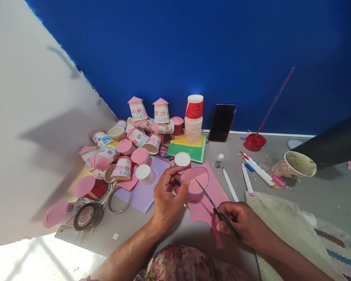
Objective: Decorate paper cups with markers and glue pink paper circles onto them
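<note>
Head view: by a blue wall (210, 50), hands grip scissors (222, 218) and pink paper (197, 177).

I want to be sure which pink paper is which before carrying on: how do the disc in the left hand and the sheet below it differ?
The pink disc is round with a blue line around its edge; the pink sheet is larger, with curved bites cut from it.
The disc is held up in the left hand, scissors at it; the sheet lies on the table.
Both are pink.
</note>
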The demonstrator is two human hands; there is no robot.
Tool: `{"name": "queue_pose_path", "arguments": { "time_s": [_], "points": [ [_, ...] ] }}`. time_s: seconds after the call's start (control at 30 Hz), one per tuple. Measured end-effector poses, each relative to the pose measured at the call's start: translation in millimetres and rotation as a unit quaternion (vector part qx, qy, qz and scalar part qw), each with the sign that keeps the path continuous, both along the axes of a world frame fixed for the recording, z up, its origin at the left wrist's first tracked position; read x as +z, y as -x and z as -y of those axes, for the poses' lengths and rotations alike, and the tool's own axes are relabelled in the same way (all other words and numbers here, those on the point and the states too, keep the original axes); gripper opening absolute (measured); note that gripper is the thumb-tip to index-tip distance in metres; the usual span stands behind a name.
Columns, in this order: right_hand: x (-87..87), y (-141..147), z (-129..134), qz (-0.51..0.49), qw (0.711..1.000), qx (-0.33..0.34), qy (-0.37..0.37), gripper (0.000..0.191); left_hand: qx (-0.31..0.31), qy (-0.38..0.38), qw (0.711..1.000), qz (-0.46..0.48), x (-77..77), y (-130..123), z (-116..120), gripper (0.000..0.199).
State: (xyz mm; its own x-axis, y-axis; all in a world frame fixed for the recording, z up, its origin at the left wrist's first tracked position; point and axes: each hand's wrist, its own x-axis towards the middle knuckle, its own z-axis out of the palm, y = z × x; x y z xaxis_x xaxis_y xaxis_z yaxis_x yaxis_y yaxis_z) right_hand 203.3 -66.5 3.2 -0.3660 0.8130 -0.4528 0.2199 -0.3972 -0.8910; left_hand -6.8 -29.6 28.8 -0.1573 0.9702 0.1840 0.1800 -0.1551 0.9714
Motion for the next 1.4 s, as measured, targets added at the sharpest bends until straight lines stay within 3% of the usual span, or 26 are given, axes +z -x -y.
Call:
{"name": "queue_pose_path", "arguments": {
  "time_s": [0.17,0.3,0.4,0.87,1.17,1.4],
  "points": [
    [-0.7,-1.2,-0.4,0.026,1.000,0.010,-0.013,0.048,-0.003,0.028,0.999,0.022,4.0,0.1,-0.4,0.031],
    [-1.6,-1.4,-0.4,0.040,0.999,0.016,-0.017,0.050,-0.067,0.109,0.990,0.058,8.8,3.6,-3.3,0.018],
    [-2.8,-1.5,0.6,0.051,0.998,0.018,-0.022,0.051,-0.104,0.142,0.982,0.073,9.8,5.8,-5.7,0.027],
    [-11.3,-3.0,4.0,0.058,0.997,0.034,-0.042,0.054,-0.121,0.160,0.973,0.114,6.5,5.3,-6.6,0.033],
    [-5.8,-1.0,3.2,0.055,0.996,0.037,-0.051,0.061,-0.130,0.165,0.968,0.136,9.7,3.3,-4.8,0.028],
    [3.1,0.6,2.8,0.051,0.998,0.022,-0.025,0.055,-0.134,0.188,0.957,0.177,9.0,2.0,-3.3,0.027]
  ]
}}
